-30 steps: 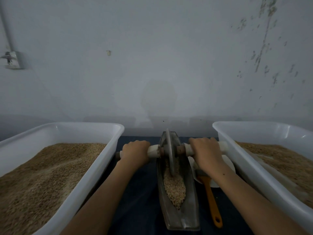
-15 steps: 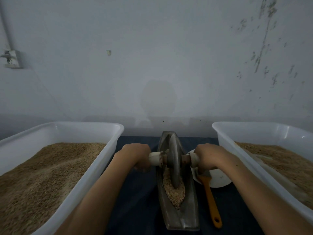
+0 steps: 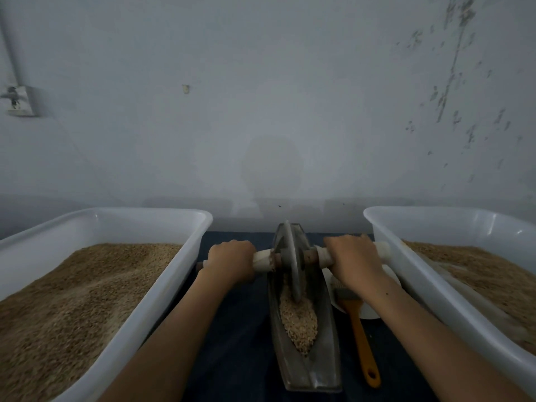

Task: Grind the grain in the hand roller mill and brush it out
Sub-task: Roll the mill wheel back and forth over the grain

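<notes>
Pale, stained wall stood behind a dark worktop [image 3: 232, 338]. I found my left hand [image 3: 232, 264] curled fully round the left end of the mill's white handle [image 3: 262, 261], and my right hand [image 3: 352, 262] curled round the right end in the same closed grip. Between them the metal wheel [image 3: 291, 262] stood upright in the boat-shaped trough [image 3: 324, 343], its lower edge in the grain [image 3: 298, 323] heaped along the trough's middle. Just right of the trough lay an orange-handled brush [image 3: 361, 340], its head over a white dish [image 3: 374, 309]. White tubs of grain flanked the mill, one left [image 3: 162, 288], one right [image 3: 412, 274].
</notes>
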A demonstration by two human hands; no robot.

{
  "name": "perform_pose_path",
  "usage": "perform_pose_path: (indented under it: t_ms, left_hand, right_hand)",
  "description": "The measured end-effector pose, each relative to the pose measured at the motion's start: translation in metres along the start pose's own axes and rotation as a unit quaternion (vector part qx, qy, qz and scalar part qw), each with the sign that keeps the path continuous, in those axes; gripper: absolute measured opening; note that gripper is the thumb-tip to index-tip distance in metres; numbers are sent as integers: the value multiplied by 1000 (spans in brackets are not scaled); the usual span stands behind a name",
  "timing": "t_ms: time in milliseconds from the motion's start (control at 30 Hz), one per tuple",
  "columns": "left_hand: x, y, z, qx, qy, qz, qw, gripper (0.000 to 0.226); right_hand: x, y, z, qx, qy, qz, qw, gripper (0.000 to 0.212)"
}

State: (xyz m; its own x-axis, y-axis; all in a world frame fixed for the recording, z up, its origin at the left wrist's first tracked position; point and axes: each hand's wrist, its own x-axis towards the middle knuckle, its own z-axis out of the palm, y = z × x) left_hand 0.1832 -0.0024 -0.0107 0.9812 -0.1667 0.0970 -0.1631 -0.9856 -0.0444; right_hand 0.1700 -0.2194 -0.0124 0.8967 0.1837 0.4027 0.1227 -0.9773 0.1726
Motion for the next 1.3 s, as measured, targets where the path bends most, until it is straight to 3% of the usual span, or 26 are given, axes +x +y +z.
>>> perform_pose_path:
  t_ms: [67, 267, 433, 533, 667, 733, 833, 933, 1100, 1200, 1300]
  left_hand:
    - [0, 1, -3, 9, -36, 2, 999, 38]
    - [0, -1, -11, -23, -157, 9, 987, 32]
    - [-2, 2, -10, -2, -93, 2, 996, 34]
    - [-4, 4, -6, 12, -24, -8, 1000, 33]
    - [-3, 6, 1, 1, 55, -10, 998, 26]
    - [-4, 7, 2, -3, 69, -13, 998, 25]
    - [-4, 6, 1, 0, 41, -11, 999, 31]
    - [-3, 3, -4, 16, -14, 1, 1000, 38]
    - [-4, 0, -11, -16, -137, 16, 990, 43]
    - [-5, -1, -11, -33, -152, 16, 988, 41]
    - [-5, 0, -9, -22, -102, 12, 994, 39]
  right_hand:
    - [1, 2, -6, 4, -74, -1, 997, 8]
    - [0, 6, -27, 26, -274, 5, 961, 29]
    - [-1, 3, -24, 18, -217, 9, 976, 18]
    - [-3, 1, -15, 16, -106, 15, 994, 7]
    - [-10, -3, 4, 16, 58, 17, 998, 12]
    - [-11, -4, 6, 19, 83, 22, 996, 13]
    - [-8, -3, -3, 1, 33, 19, 999, 11]
    - [-4, -1, -16, -3, -84, 10, 996, 8]
    - [-2, 2, -33, 28, -264, 8, 964, 25]
    - [-2, 1, -34, 31, -287, 12, 957, 31]
    - [-1, 1, -29, 17, -245, 8, 969, 22]
